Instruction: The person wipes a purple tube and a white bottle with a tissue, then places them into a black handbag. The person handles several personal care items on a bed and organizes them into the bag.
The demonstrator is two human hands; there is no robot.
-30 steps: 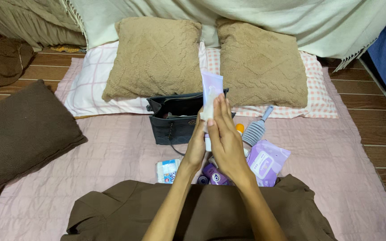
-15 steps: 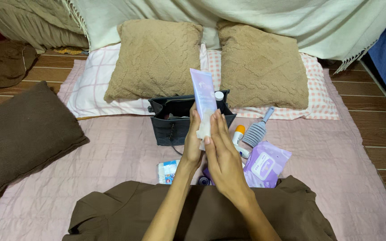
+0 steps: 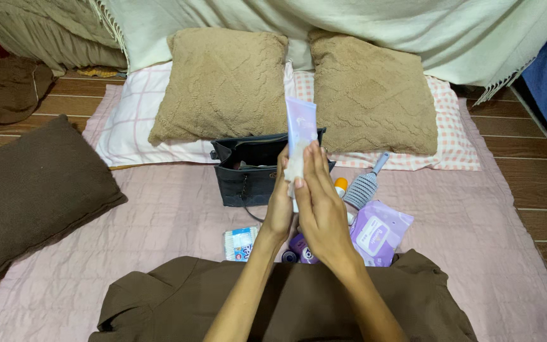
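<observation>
Held upright above the open dark handbag (image 3: 248,174): a pale lilac tube (image 3: 301,123), cap end down. Left hand (image 3: 280,206) wrapped around the lower part of the tube from behind, grasping it. Right hand (image 3: 321,202) laid flat against the front, fingers (image 3: 311,166) straight, pressing a small white tissue or pad (image 3: 294,166) onto the tube rather than gripping.

Likely risks, judging from the pose: a squeeze from both sides forcing cream out at the cap if loose, dripping onto the pink quilt (image 3: 159,215) or the brown garment (image 3: 286,297) on the lap. A slipped grip dropping the tube into the bag or onto the clutter below, namely a purple wipes pack (image 3: 380,231), a grey hairbrush (image 3: 363,183), a small orange-capped bottle (image 3: 339,186), a cotton swab box (image 3: 240,242).

Hard to make out: the tube's cap, hidden behind the hands, so open or closed cannot be told. Bag contents mostly in shadow. Small purple items (image 3: 303,249) beside the right wrist partly covered, kind unclear. White scrap's exact nature uncertain.
</observation>
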